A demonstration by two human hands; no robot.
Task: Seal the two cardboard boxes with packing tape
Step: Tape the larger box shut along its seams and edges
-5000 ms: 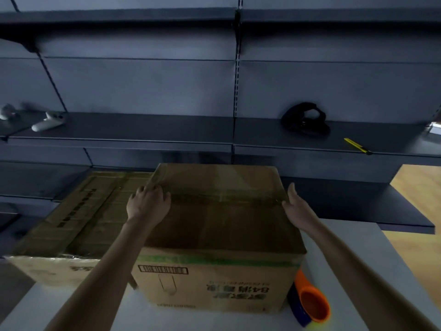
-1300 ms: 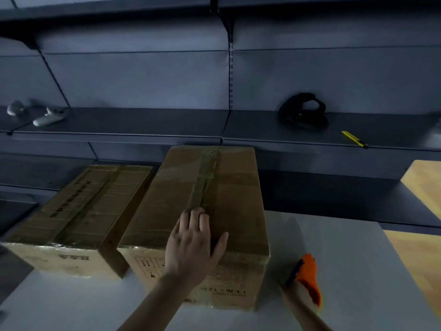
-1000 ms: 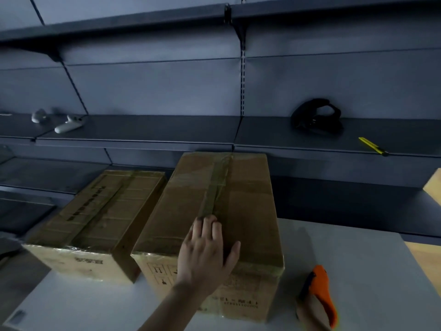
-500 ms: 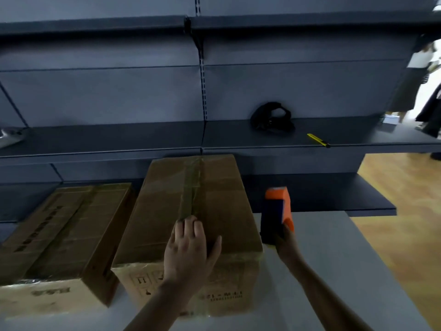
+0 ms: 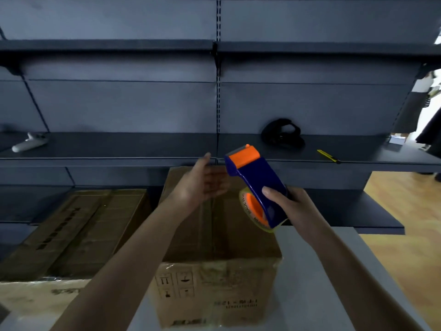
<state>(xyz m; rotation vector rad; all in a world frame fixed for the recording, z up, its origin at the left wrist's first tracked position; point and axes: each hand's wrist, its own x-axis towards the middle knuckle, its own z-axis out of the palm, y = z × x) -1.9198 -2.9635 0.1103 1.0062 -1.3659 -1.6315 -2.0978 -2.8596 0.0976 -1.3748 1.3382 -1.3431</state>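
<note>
Head view: both my forearms reach forward over a white table (image 5: 315, 295).
Near box: cardboard box (image 5: 214, 247) stands on the table right under my arms, long side running away from me. Flaps are down and glossy tape wraps its near top edge.
Second box (image 5: 78, 230): just left of the near box and lower, flaps closed, with shiny tape along its near edge. I cannot tell if the two boxes touch.
Right hand (image 5: 296, 211): clenched round the blue body of the tape dispenser (image 5: 260, 180), which I hold in the air above the near box's right side. Its orange nose tilts up and away from me.
Tape roll (image 5: 245, 206): sits in the dispenser on an orange core, just left of my knuckles.
Left hand (image 5: 202, 185): released, fingers straight, palm turned toward the dispenser. It hovers above the far half of the near box, near the orange nose but apart from it.
Shelf (image 5: 143, 146): dark metal, behind the boxes.
On the shelf: white controller (image 5: 29, 144) far left, black strap-like object (image 5: 282, 134) right of centre, yellow utility knife (image 5: 328, 156) further right.
Floor (image 5: 405, 211): wood, off to the right.
</note>
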